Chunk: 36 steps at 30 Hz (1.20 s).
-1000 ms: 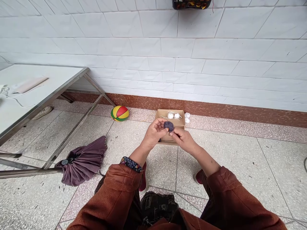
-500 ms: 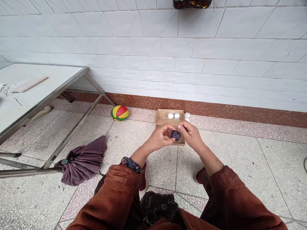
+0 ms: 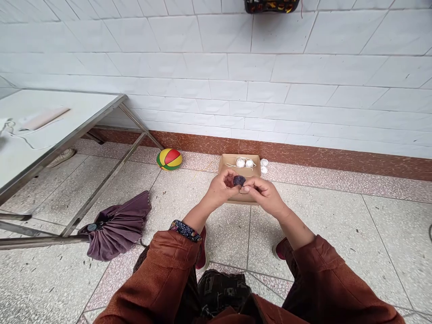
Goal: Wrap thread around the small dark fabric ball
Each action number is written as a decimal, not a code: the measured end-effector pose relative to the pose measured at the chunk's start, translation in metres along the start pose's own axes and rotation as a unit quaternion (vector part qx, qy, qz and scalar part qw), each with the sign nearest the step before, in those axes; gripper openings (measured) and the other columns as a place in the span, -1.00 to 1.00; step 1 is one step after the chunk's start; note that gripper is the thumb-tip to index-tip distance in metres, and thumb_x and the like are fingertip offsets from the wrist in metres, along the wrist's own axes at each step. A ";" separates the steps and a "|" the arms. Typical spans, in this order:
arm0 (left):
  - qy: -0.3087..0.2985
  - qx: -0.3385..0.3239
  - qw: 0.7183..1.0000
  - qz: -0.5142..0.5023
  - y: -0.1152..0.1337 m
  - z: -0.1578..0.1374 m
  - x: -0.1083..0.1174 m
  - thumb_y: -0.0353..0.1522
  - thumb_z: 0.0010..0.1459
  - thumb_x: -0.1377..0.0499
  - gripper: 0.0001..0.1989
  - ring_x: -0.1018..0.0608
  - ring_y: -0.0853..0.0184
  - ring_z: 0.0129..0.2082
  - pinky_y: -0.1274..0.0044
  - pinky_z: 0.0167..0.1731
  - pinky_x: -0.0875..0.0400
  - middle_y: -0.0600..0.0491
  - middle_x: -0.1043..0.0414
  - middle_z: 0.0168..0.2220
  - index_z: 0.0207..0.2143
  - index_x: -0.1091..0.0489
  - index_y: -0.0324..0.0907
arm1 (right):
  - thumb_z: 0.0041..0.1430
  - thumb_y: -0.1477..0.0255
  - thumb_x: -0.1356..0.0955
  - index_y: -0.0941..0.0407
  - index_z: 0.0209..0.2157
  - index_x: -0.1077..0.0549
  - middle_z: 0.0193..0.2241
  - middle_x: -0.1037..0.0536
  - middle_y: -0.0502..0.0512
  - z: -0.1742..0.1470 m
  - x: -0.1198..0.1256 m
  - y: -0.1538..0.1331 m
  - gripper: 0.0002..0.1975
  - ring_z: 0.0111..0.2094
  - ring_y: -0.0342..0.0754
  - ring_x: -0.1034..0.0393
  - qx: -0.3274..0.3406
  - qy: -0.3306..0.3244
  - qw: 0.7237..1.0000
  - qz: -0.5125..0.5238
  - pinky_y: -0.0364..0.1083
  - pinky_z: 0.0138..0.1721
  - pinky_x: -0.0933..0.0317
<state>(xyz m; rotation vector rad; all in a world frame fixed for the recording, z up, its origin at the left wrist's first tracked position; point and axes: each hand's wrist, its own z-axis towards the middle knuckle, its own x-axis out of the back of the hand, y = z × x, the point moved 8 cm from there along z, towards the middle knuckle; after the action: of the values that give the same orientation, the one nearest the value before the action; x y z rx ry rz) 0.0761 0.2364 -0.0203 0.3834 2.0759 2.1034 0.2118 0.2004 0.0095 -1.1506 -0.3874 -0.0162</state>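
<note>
A small dark purple ball of yarn (image 3: pixel 239 181) is held between the thumb and fingers of my left hand (image 3: pixel 221 189). Close against its right side, my right hand (image 3: pixel 265 194) is closed in a pinch on the yarn strand, of which only a short dark piece shows. Both hands are over an open cardboard box (image 3: pixel 227 161) on the floor. Inside the box, toward its far side, lie two white balls of yarn (image 3: pixel 245 162) with loose white ends. More white balls (image 3: pixel 264 164) sit just outside its right edge.
A yellow, red and green ball (image 3: pixel 169 159) rests by the wall at left. Nearer, a purple cloth bag (image 3: pixel 118 227) lies beside the metal legs of a white-topped table (image 3: pixel 91 105). A dark object (image 3: pixel 271 5) shows at the top edge. My shoes flank the box's near side.
The purple yarn ball has shifted slightly left and up, and turned. My right hand has moved from above the ball to its lower right side.
</note>
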 end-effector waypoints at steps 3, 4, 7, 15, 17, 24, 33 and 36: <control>-0.117 0.013 0.993 -0.032 0.001 -0.009 -0.019 -0.40 -0.06 -0.36 -0.67 -0.41 0.46 -0.41 0.56 -0.35 -0.29 0.15 -0.37 -0.38 -0.23 -0.34 -0.17 | 0.33 0.26 -0.31 0.07 -0.35 -0.44 -0.47 -0.44 -0.02 0.001 0.019 0.011 -0.78 -0.46 -0.11 -0.29 -0.030 0.075 0.997 0.013 -0.12 -0.38 -0.18; -0.150 0.017 0.987 -0.062 0.002 -0.012 -0.024 -0.39 -0.04 -0.36 -0.66 -0.42 0.44 -0.39 0.55 -0.33 -0.30 0.13 -0.39 -0.36 -0.21 -0.35 -0.17 | 0.32 0.26 -0.32 0.07 -0.36 -0.43 -0.48 -0.42 -0.03 0.001 0.023 0.015 -0.78 -0.47 -0.12 -0.26 -0.037 0.092 0.995 0.010 -0.13 -0.39 -0.17; -0.167 0.010 0.972 -0.165 0.004 -0.014 -0.025 -0.36 -0.04 -0.40 -0.63 -0.47 0.40 -0.31 0.54 -0.27 -0.34 0.08 -0.43 -0.29 -0.19 -0.37 -0.15 | 0.32 0.27 -0.31 0.07 -0.37 -0.42 -0.49 -0.39 -0.04 0.001 0.022 0.025 -0.78 -0.48 -0.12 -0.23 -0.049 0.102 0.994 -0.006 -0.13 -0.41 -0.14; 0.002 -0.025 0.966 -0.257 -0.002 0.000 0.007 -0.35 -0.04 -0.40 -0.66 -0.46 0.40 -0.27 0.55 -0.23 -0.36 0.07 -0.44 -0.25 -0.20 -0.42 -0.17 | 0.37 0.36 -0.27 0.07 -0.31 -0.40 -0.43 -0.49 0.01 -0.003 -0.018 0.023 -0.84 -0.40 -0.09 -0.36 0.002 0.015 0.997 -0.079 -0.12 -0.31 -0.22; 0.043 -0.022 0.971 -0.235 -0.006 0.003 0.013 -0.36 -0.05 -0.39 -0.65 -0.47 0.39 -0.27 0.53 -0.23 -0.37 0.07 -0.45 -0.25 -0.20 -0.41 -0.16 | 0.39 0.36 -0.25 0.08 -0.30 -0.40 -0.38 -0.51 0.05 -0.006 -0.028 0.019 -0.82 -0.34 -0.06 -0.41 0.022 -0.018 0.993 -0.110 -0.10 -0.26 -0.25; 0.068 -0.013 0.994 -0.086 -0.014 0.013 0.013 -0.40 -0.07 -0.36 -0.68 -0.46 0.43 -0.36 0.54 -0.27 -0.33 0.12 -0.45 -0.34 -0.25 -0.36 -0.18 | 0.41 0.37 -0.25 0.07 -0.25 -0.46 -0.35 -0.55 0.06 -0.009 -0.031 -0.010 -0.81 -0.33 -0.06 -0.45 0.098 -0.085 0.983 -0.132 -0.10 -0.25 -0.28; -0.153 0.016 0.986 -0.067 -0.011 -0.004 -0.031 -0.38 -0.04 -0.37 -0.65 -0.47 0.40 -0.34 0.52 -0.28 -0.33 0.09 -0.43 -0.33 -0.19 -0.38 -0.16 | 0.36 0.32 -0.28 0.07 -0.33 -0.42 -0.43 -0.45 -0.01 0.003 0.043 0.017 -0.81 -0.40 -0.08 -0.32 -0.033 0.148 0.986 -0.073 -0.11 -0.33 -0.20; -0.150 0.001 0.977 -0.150 -0.007 -0.003 -0.029 -0.35 -0.04 -0.40 -0.63 -0.48 0.38 -0.28 0.50 -0.21 -0.35 0.06 -0.45 -0.26 -0.17 -0.40 -0.15 | 0.35 0.31 -0.26 0.07 -0.37 -0.40 -0.47 -0.43 -0.01 0.002 0.033 0.040 -0.78 -0.43 -0.07 -0.31 -0.076 0.123 0.986 -0.086 -0.11 -0.36 -0.18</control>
<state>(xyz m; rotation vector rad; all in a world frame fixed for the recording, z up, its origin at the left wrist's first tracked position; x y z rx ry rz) 0.1029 0.2253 -0.0291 0.3381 1.8323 1.7502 0.2502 0.2244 -0.0152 -1.2464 -0.2683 -0.3421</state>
